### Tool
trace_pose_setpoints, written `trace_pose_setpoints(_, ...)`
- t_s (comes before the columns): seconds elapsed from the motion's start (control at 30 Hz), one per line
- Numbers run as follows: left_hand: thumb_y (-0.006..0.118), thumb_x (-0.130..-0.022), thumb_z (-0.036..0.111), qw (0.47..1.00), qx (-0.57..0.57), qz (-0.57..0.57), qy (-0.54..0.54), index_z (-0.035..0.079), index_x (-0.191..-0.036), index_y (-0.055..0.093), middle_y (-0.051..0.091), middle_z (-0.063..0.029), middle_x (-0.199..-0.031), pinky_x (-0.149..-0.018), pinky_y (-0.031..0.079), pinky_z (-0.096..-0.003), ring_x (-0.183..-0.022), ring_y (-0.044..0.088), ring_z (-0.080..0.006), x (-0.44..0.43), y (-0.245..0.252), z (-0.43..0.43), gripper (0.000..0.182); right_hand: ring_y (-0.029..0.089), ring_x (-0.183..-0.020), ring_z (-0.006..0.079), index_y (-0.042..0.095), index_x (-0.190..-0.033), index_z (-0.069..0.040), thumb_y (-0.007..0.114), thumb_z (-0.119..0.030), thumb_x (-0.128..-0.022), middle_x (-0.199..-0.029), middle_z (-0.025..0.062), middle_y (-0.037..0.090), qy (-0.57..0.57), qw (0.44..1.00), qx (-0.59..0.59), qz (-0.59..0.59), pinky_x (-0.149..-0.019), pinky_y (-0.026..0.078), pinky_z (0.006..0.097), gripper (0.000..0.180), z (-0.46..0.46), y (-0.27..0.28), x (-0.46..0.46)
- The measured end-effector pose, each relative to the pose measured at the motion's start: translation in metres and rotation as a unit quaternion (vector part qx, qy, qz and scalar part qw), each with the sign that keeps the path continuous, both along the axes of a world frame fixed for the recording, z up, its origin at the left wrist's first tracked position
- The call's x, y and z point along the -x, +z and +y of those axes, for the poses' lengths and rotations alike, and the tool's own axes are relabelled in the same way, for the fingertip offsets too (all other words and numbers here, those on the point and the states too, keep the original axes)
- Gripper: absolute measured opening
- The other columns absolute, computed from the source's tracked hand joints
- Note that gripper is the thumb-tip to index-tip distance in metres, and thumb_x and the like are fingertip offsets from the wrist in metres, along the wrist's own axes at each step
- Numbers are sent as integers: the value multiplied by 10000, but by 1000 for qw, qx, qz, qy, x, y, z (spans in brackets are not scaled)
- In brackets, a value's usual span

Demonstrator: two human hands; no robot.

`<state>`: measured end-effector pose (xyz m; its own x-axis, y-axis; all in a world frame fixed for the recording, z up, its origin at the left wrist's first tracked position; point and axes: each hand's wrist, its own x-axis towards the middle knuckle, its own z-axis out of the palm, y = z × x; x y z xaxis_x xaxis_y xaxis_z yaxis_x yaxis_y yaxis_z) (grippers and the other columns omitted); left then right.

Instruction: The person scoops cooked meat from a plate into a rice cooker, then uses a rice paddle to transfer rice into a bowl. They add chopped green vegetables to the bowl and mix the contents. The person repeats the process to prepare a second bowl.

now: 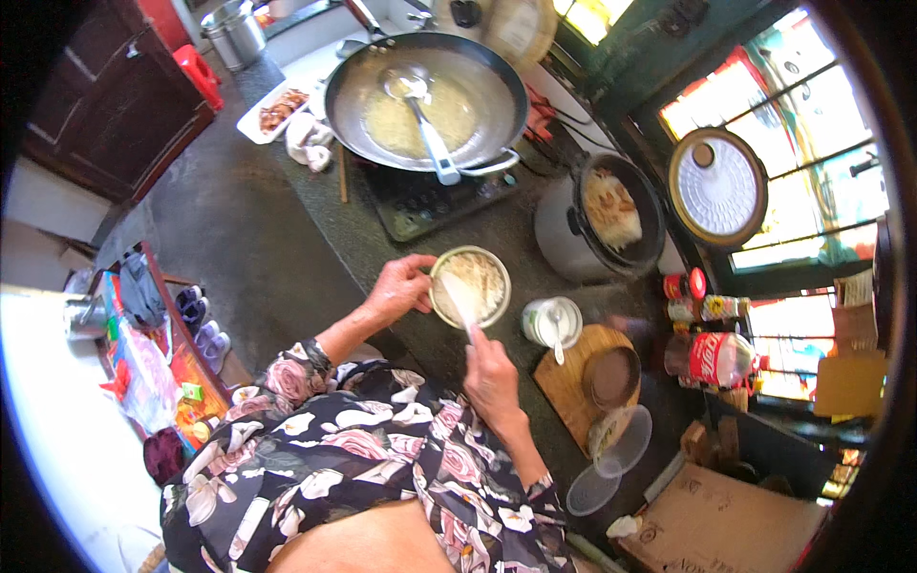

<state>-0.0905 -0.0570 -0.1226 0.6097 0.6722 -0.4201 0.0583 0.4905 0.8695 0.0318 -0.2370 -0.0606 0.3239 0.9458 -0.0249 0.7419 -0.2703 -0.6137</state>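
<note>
My left hand (pixel 402 290) grips the rim of a round bowl (pixel 507 292) by its left side, above the dark countertop. Cooked rice (pixel 478 276) fills the bowl. In my right hand (pixel 491 376) is the handle of a pale rice paddle (pixel 458 295), whose flat end rests on the rice. A rice cooker pot (pixel 562 236) stands open to the upper right, with rice and brownish pieces (pixel 612 208) inside. Just right of the bowl sits a white tub (pixel 534 322) holding a small white spoon (pixel 557 344).
A wok (pixel 344 122) with liquid and a ladle (pixel 430 140) stands on an induction cooker (pixel 423 208). Left of it lies a white tray (pixel 251 129) of meat pieces. To the right are a wooden board (pixel 555 376), clear plastic containers (pixel 594 490), a Coca-Cola bottle (pixel 709 358) and a cardboard box (pixel 723 516).
</note>
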Motion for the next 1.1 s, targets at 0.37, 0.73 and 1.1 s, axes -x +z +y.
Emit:
trace_pose_setpoints(0.37, 549, -819, 27, 1000, 13, -2, -4, -46, -1244, 508, 643, -93, -804, -504, 551, -248, -559, 627, -133, 0, 0, 3, 433, 445, -525, 29, 506, -1259, 52, 501, -154, -951, -766, 46, 619, -127, 858, 120, 483, -413, 344, 155, 371, -10, 45, -75)
trace_pose_setpoints(0.73, 532, -817, 22, 1000, 0, 3, 7, -60, -1246, 498, 630, -82, -776, -501, 538, -242, -561, 612, -124, 0, 1, 0, 438, 442, -488, 57, 554, -1195, 36, 492, -128, -943, -681, 46, 587, -143, 848, 245, 447, -398, 325, 183, 307, 17, 51, -98)
trace_pose_setpoints(1.1, 522, -840, 26, 1000, 3, 3, -8, -48, -1251, 497, 606, -65, -757, -513, 547, -246, -572, 615, -131, 0, 5, 1, 418, 617, -721, 359, 600, -1099, 16, 526, -54, -886, -839, 223, 624, -76, 995, -63, 1, -668, 500, 402, 236, 1, 34, -38)
